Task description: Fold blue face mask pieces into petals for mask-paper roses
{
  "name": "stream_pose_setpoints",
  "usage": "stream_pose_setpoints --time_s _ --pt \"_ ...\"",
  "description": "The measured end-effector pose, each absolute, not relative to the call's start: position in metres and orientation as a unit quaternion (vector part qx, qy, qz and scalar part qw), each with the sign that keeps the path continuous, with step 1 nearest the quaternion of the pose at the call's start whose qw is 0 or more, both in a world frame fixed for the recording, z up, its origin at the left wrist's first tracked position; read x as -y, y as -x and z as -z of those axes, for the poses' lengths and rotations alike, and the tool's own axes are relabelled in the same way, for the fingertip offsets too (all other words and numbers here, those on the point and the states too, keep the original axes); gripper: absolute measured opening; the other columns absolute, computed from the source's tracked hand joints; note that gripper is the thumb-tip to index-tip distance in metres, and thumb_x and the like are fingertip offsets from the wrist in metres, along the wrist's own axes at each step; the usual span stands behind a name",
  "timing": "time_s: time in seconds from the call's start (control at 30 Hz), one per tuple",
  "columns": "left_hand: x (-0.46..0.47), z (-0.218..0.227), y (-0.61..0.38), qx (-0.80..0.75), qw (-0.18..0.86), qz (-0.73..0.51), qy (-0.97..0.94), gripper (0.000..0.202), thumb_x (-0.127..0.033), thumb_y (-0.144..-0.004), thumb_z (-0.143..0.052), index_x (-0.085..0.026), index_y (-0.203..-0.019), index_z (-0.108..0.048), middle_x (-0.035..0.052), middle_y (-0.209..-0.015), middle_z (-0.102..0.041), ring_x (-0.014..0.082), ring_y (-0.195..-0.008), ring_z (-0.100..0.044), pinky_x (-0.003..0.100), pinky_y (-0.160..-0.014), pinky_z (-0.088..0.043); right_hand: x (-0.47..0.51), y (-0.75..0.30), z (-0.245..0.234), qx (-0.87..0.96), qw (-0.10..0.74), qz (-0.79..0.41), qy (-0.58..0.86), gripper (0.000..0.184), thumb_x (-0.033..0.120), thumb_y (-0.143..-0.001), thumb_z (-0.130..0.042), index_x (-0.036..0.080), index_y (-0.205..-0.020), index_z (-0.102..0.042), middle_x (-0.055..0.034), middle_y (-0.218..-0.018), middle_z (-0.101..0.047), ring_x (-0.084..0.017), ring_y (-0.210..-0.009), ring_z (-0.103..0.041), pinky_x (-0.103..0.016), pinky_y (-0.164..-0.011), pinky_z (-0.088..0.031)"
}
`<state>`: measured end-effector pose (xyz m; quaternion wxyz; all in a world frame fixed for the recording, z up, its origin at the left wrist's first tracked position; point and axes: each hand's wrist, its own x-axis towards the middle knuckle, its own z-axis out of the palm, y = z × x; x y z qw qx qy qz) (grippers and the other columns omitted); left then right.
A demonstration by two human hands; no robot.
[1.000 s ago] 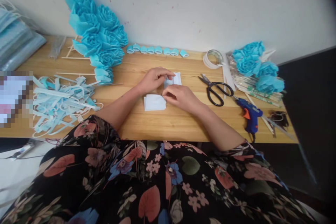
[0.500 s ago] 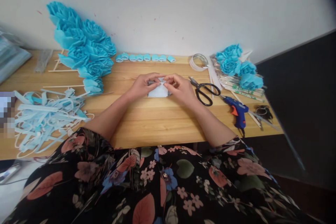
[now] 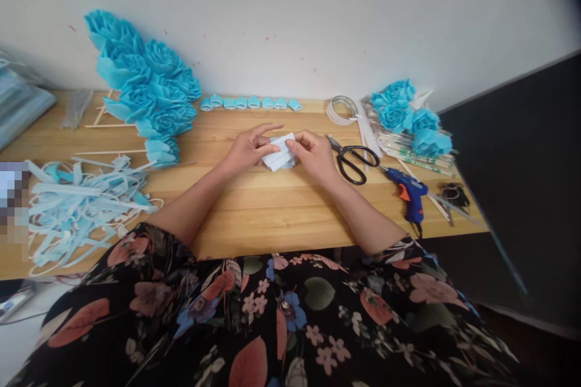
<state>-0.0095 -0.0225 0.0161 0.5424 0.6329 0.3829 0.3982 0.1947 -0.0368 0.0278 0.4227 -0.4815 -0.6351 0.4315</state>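
Note:
A small folded piece of pale blue-white face-mask fabric is held between my hands above the middle of the table. My left hand pinches its left side with the thumb on top, the index finger stretched out past it. My right hand grips its upper right corner between thumb and curled fingers. Another layer of the fabric shows beneath the top piece. Black-handled scissors lie just right of my right hand. Behind my hands, several small rolled blue pieces stand in a row along the wall.
Blue fabric roses on sticks stand at the left, above a heap of cut strips and ear loops. On the right lie a tape roll, more blue roses, a blue glue gun and a black cable.
The fabric has turned from lying square to a slanted position, with its upper right corner raised. My left index finger has straightened. The view has shifted slightly.

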Motion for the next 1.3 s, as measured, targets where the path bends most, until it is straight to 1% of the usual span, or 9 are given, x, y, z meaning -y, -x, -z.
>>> stream_pose_setpoints --time_s 0.23,0.4,0.5,0.57,0.63,0.7,0.87,1.1,1.3 --pt "0.025 -0.022 0.009 -0.349 0.603 -0.366 -0.618 0.086 -0.027 -0.075 -0.083 -0.015 -0.153 -0.049 -0.0078 -0.058 -0.058 0.0062 -0.042 -0.049 0.018 -0.043 -0.039 0.035 -0.197 -0.031 0.634 0.461 -0.404 0.472 0.031 0.052 -0.085 -0.067 0.02 -0.084 -0.066 0.0009 -0.073 -0.064 -0.013 -0.065 -0.054 -0.027 -0.061 -0.044" --pt "0.025 -0.024 0.011 -0.339 0.629 -0.34 -0.611 0.092 -0.038 -0.075 -0.086 -0.013 -0.154 -0.045 -0.0055 -0.061 -0.064 0.0068 -0.043 -0.049 0.019 -0.046 -0.042 0.033 -0.198 -0.029 0.632 0.463 -0.413 0.464 0.035 0.055 -0.085 -0.066 0.021 -0.087 -0.066 0.0008 -0.075 -0.065 -0.013 -0.066 -0.054 -0.026 -0.061 -0.044" --pt "0.026 -0.025 0.012 -0.335 0.608 -0.351 -0.628 0.073 -0.053 -0.079 -0.081 -0.013 -0.138 -0.062 -0.0025 -0.062 -0.064 0.009 -0.047 -0.053 0.022 -0.049 -0.044 0.034 -0.199 -0.031 0.637 0.452 -0.406 0.473 0.035 0.055 -0.086 -0.065 0.02 -0.09 -0.068 -0.0005 -0.078 -0.067 -0.014 -0.068 -0.057 -0.028 -0.063 -0.045" --pt "0.027 -0.025 0.012 -0.336 0.58 -0.369 -0.644 0.058 -0.063 -0.082 -0.074 -0.013 -0.112 -0.073 0.0003 -0.063 -0.064 0.0101 -0.051 -0.055 0.023 -0.051 -0.043 0.035 -0.199 -0.033 0.639 0.439 -0.407 0.482 0.035 0.055 -0.085 -0.065 0.02 -0.091 -0.07 -0.0014 -0.08 -0.069 -0.015 -0.07 -0.058 -0.028 -0.064 -0.046" --pt "0.027 -0.026 0.011 -0.349 0.551 -0.379 -0.657 0.053 -0.067 -0.084 -0.069 -0.014 -0.088 -0.073 0.0016 -0.063 -0.062 0.0105 -0.053 -0.054 0.024 -0.052 -0.042 0.037 -0.198 -0.035 0.648 0.424 -0.41 0.483 0.035 0.054 -0.084 -0.066 0.02 -0.092 -0.072 -0.0019 -0.081 -0.071 -0.016 -0.071 -0.059 -0.028 -0.064 -0.045" --pt "0.028 -0.026 0.008 -0.369 0.525 -0.385 -0.663 0.05 -0.064 -0.084 -0.069 -0.015 -0.077 -0.068 0.0011 -0.062 -0.06 0.0103 -0.054 -0.052 0.024 -0.052 -0.04 0.038 -0.198 -0.034 0.662 0.406 -0.411 0.478 0.035 0.053 -0.084 -0.067 0.02 -0.092 -0.074 -0.0017 -0.079 -0.071 -0.015 -0.07 -0.058 -0.028 -0.064 -0.044" --pt "0.029 -0.024 0.003 -0.411 0.476 -0.411 -0.66 0.038 -0.052 -0.082 -0.071 -0.015 -0.074 -0.066 0.0003 -0.063 -0.062 0.0095 -0.057 -0.05 0.023 -0.054 -0.038 0.035 -0.2 -0.028 0.668 0.381 -0.438 0.466 0.04 0.055 -0.083 -0.069 0.018 -0.097 -0.075 -0.0003 -0.074 -0.067 -0.013 -0.065 -0.054 -0.027 -0.062 -0.042" --pt "0.026 -0.017 -0.006 -0.461 0.452 -0.436 -0.627 0.03 -0.044 -0.081 -0.065 -0.017 -0.067 -0.061 -0.0014 -0.057 -0.057 0.0095 -0.053 -0.047 0.023 -0.052 -0.036 0.021 -0.214 -0.031 0.64 0.368 -0.484 0.47 0.045 0.054 -0.077 -0.075 0.02 -0.106 -0.072 0.0018 -0.071 -0.066 -0.012 -0.06 -0.053 -0.025 -0.055 -0.04" --pt "0.028 -0.01 -0.014 -0.563 0.323 -0.387 -0.655 0.023 -0.035 -0.081 -0.062 -0.018 -0.067 -0.065 0.0004 -0.06 -0.063 0.0122 -0.055 -0.047 0.026 -0.054 -0.031 0.014 -0.219 -0.026 0.63 0.343 -0.487 0.498 0.042 0.049 -0.074 -0.077 0.019 -0.102 -0.072 0.0016 -0.07 -0.068 -0.011 -0.056 -0.052 -0.024 -0.052 -0.039"
